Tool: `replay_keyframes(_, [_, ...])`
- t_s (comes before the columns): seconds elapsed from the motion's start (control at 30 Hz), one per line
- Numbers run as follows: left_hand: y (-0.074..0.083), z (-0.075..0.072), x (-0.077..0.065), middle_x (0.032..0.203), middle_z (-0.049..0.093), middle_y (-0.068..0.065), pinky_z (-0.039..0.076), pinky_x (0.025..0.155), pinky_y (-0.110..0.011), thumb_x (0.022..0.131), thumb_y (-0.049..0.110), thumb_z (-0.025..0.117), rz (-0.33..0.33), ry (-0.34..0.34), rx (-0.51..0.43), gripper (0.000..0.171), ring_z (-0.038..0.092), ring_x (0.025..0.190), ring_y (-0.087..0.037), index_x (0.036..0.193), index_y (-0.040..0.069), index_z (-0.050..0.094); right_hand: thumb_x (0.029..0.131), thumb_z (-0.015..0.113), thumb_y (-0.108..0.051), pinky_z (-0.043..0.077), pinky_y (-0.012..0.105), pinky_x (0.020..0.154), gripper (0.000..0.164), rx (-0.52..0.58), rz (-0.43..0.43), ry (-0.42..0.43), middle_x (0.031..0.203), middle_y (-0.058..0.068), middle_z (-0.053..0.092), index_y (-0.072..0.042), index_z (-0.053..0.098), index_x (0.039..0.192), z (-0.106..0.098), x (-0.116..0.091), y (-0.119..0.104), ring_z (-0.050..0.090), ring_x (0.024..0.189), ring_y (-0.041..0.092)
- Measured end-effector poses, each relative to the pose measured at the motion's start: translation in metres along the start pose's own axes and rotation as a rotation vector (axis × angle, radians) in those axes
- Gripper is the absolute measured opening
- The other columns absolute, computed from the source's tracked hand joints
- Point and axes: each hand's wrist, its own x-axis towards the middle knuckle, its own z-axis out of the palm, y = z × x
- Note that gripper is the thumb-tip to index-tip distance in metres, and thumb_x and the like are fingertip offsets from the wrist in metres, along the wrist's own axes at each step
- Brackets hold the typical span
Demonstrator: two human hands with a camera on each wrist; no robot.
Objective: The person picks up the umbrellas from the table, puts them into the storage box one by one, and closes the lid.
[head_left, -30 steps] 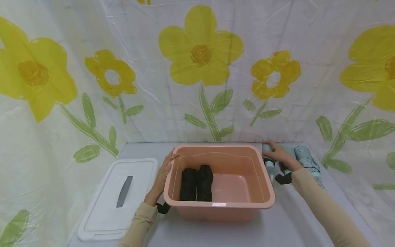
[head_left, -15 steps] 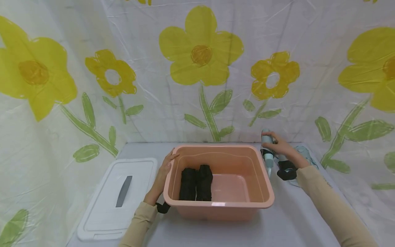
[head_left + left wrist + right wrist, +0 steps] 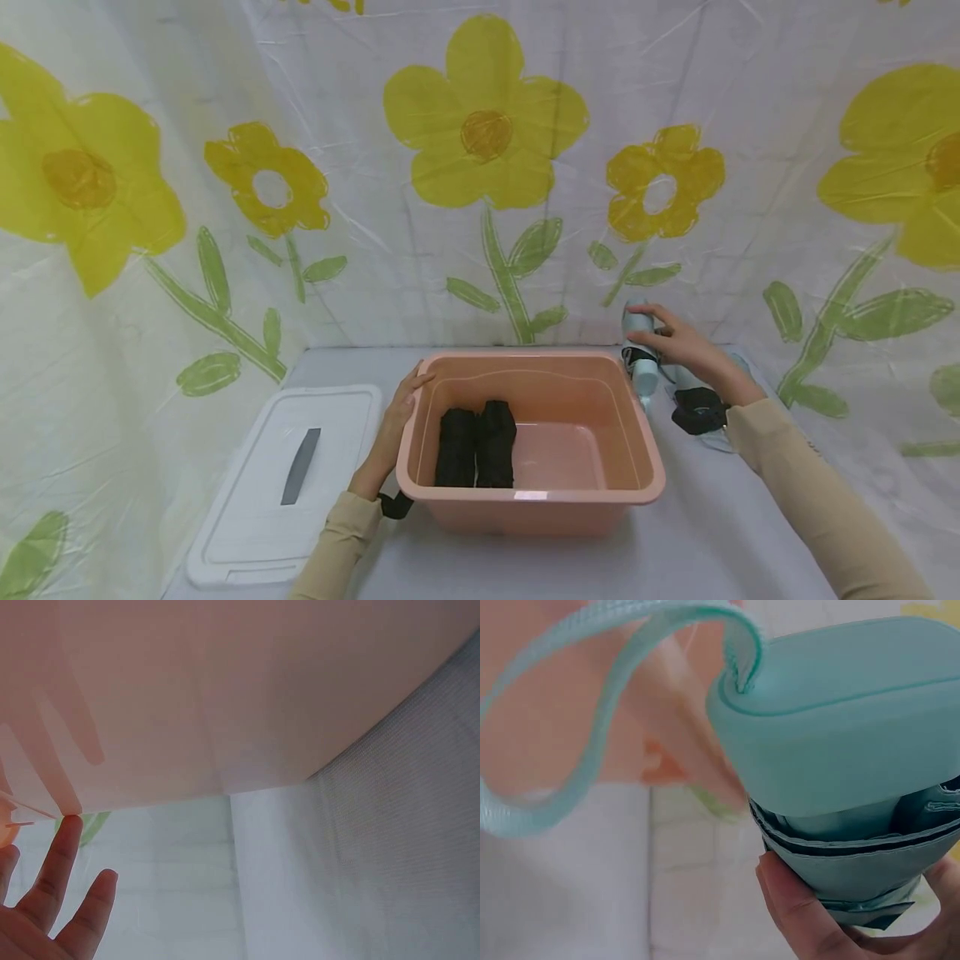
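Note:
My right hand (image 3: 678, 343) grips a folded light-teal umbrella (image 3: 645, 377) just past the right rim of a pink plastic bin (image 3: 531, 496). In the right wrist view the umbrella's handle end (image 3: 840, 742) fills the upper right, its wrist strap (image 3: 604, 727) looping to the left; the fingers (image 3: 799, 907) and thumb close around the folded cloth. My left hand (image 3: 395, 422) rests on the bin's left rim. Seen in the left wrist view, its fingers (image 3: 56, 870) are extended along the outer wall (image 3: 187, 712). Two black rolled bundles (image 3: 497, 446), looking like folded umbrellas, lie side by side inside the bin's left half.
More light-teal folded umbrellas (image 3: 688, 379) lie to the right, mostly hidden by the right forearm. A white lid (image 3: 247, 500) with a grey handle (image 3: 302, 467) lies left of the bin on the pale table (image 3: 525, 571). A flower-printed curtain (image 3: 375, 292) hangs behind.
My right hand has lifted the teal umbrella off the table beside the bin, raising it and shifting it slightly left. The left hand and the bin stay in place.

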Motion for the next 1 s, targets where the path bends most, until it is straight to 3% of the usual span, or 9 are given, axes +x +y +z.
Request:
replay_keyframes(0.23, [0.0,0.0,-0.001,0.154,0.013,-0.016,0.011,0.107,-0.062,0.101,0.007,0.021,-0.003,0.005,0.008,0.042,0.008,0.141,-0.035,0.138,-0.003,0.038,0.089,0.056,-0.047,0.037,0.06,0.093,0.071,-0.031,-0.024,-0.009,0.153,0.017,0.013,-0.026,0.02,0.147,0.01,-0.006,-0.02,0.026,0.132,0.042])
replay_keyframes(0.47, [0.001,0.0,-0.002,0.154,0.012,-0.017,0.012,0.107,-0.062,0.101,0.006,0.02,0.0,0.01,0.005,0.042,0.008,0.141,-0.035,0.138,-0.003,0.037,0.089,0.057,-0.045,0.046,0.05,0.087,0.068,0.002,-0.066,-0.044,0.141,0.028,0.029,-0.026,0.022,0.145,0.025,-0.009,-0.034,0.04,0.123,0.041])
replay_keyframes(1.0, [0.001,0.001,0.0,0.153,0.012,-0.021,0.011,0.107,-0.063,0.1,0.003,0.019,0.033,-0.002,-0.015,0.042,0.007,0.14,-0.038,0.137,-0.007,0.036,0.091,0.058,-0.035,0.047,0.043,0.079,0.058,0.014,-0.148,-0.161,0.149,0.02,0.016,-0.024,0.03,0.14,0.065,-0.016,-0.043,0.027,0.13,0.045])
